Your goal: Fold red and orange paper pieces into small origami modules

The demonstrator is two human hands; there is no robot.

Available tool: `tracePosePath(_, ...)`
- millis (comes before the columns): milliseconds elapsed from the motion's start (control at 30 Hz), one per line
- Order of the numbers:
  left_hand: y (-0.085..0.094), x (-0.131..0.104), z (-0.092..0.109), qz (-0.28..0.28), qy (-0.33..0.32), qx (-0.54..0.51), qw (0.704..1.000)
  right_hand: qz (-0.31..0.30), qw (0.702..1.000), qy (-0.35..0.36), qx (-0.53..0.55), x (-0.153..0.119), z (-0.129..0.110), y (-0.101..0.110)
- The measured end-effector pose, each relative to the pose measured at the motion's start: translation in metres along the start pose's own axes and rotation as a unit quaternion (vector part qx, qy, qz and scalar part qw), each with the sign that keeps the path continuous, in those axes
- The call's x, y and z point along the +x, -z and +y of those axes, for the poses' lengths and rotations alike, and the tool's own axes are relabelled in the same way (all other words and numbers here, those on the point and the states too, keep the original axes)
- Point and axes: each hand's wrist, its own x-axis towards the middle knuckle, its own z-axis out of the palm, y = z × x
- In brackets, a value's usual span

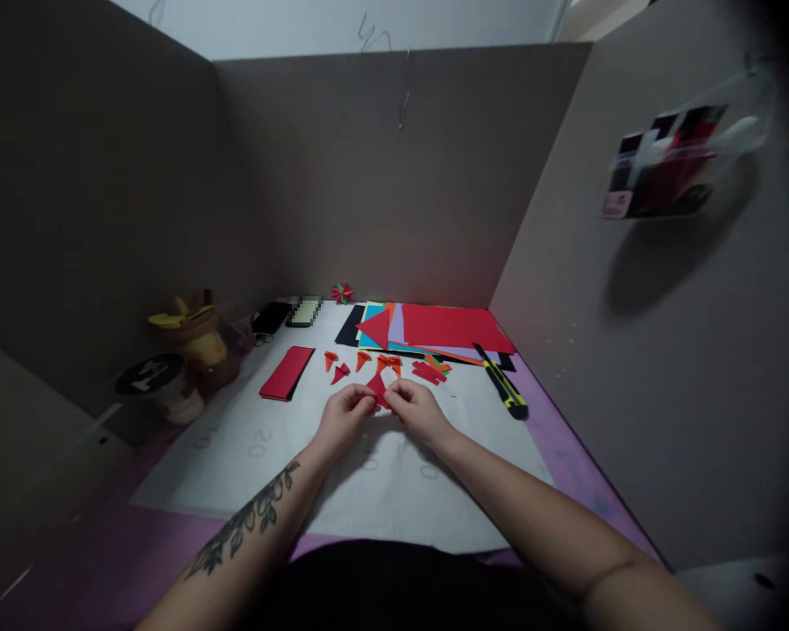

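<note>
Between my two hands is a small piece of folded red paper, its pointed tip facing away from me. My left hand pinches its left side, and my right hand pinches its right side. Just beyond my fingers lie several small folded orange pieces and a folded red piece. Red paper strips with some orange and green ones rest past my right hand. The lower edge of the held paper is hidden by my fingers.
A stack of red paper rectangles lies at left. Coloured sheets spread at the back, near a yellow-black utility knife. A paper flower stands by the back wall. Pots and a lidded tub line the left wall.
</note>
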Motion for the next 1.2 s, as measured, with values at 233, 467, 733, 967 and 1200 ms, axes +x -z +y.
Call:
tracePosePath(233, -0.002, -0.001, 0.006, 0.013, 0.016, -0.001, 1.000, -0.011, 1.000, 0.013, 0.001, 0.001, -0.002, 0.001)
tracePosePath(467, -0.001, 0.000, 0.007, 0.032, 0.039, -0.033, 0.998, -0.021, 0.999, 0.028, -0.035, -0.001, -0.002, 0.001)
tracePosePath(733, -0.002, -0.002, 0.009, 0.049, 0.034, -0.012, 0.998, -0.019, 0.997, 0.032, -0.065, -0.001, -0.001, 0.000)
tracePosePath(967, 0.010, -0.003, 0.012, -0.031, 0.022, 0.004, 0.999, -0.064, 0.997, -0.007, 0.030, -0.001, -0.005, 0.005)
tracePosePath(1200, 0.017, -0.005, 0.019, -0.079, -0.022, 0.102, 0.991, -0.109, 0.993, -0.030, 0.036, -0.002, -0.007, 0.008)
